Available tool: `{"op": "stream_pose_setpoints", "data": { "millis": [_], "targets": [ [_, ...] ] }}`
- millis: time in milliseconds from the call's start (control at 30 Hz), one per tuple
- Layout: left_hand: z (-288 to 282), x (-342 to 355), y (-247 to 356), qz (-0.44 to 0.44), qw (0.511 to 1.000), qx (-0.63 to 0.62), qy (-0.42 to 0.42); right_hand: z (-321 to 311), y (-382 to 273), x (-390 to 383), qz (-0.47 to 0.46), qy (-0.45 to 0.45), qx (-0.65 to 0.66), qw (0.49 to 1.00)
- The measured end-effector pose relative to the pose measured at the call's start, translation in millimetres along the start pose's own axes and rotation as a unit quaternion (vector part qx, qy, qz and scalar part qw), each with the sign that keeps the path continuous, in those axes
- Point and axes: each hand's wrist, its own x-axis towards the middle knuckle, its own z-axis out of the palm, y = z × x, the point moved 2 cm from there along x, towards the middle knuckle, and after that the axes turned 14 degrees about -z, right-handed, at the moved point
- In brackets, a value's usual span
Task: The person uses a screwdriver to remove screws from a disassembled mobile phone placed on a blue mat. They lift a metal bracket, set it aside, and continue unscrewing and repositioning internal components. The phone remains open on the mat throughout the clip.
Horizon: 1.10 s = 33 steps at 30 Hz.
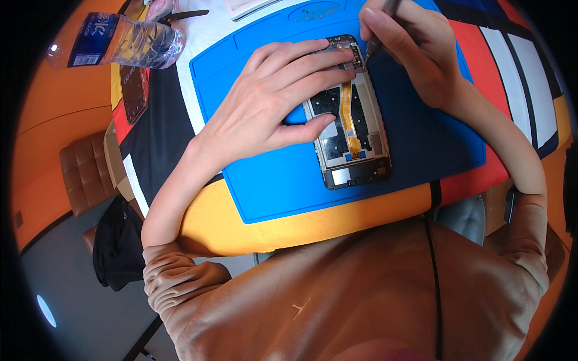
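Note:
An opened smartphone (368, 120) lies on a blue work mat (277, 189), its inside facing up. A yellow-gold flex cable (346, 111) runs down its middle, over black and silver plates. My left hand (262, 99) is spread across the phone from the left. Its fingertips rest on the upper end, and its thumb lies on the left edge. A slim dark screwdriver (374, 44) is pinched in my right hand (421, 51). Its thin tip meets the phone's upper right part, close to my left fingertips. Part of the upper end is hidden under my left fingers.
Small parts lie in a round recess (313, 11) at the mat's far edge. Beyond the mat are a pale box (245, 7) and black tweezers (186, 15). A clear plastic bottle (129, 42) lies at the far left, near a dark phone-like device (134, 96). A striped multicoloured cloth (313, 225) covers the table.

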Motion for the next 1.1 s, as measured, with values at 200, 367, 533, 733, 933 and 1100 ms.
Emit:
{"op": "stream_pose_setpoints", "data": {
  "millis": [200,367,533,733,933,1100],
  "targets": [
    [0.1,0.0,-0.1,0.001,1.0,0.0,0.002,13.8,0.5,-1.0,-0.081,0.076,0.009,0.994],
    [0.1,-0.4,-0.1,0.0,1.0,0.0,0.004,17.1,2.6,3.8,-0.168,0.067,0.033,0.983],
    [0.2,-0.4,-0.2,0.0,1.0,-0.004,0.002,8.1,-6.8,4.9,-0.117,-0.009,-0.073,0.99],
    [0.5,-1.0,-0.2,0.005,1.0,-0.004,0.008,-2.7,-14.3,13.7,-0.072,-0.037,-0.081,0.993],
    [1.4,-1.0,-0.6,0.006,1.0,-0.007,0.017,-3.3,-12.2,18.2,-0.205,-0.03,-0.175,0.963],
    [1.8,-1.4,-0.3,0.007,1.0,-0.009,0.02,1.6,-4.1,21.0,-0.205,-0.012,-0.151,0.967]
  ]
}}
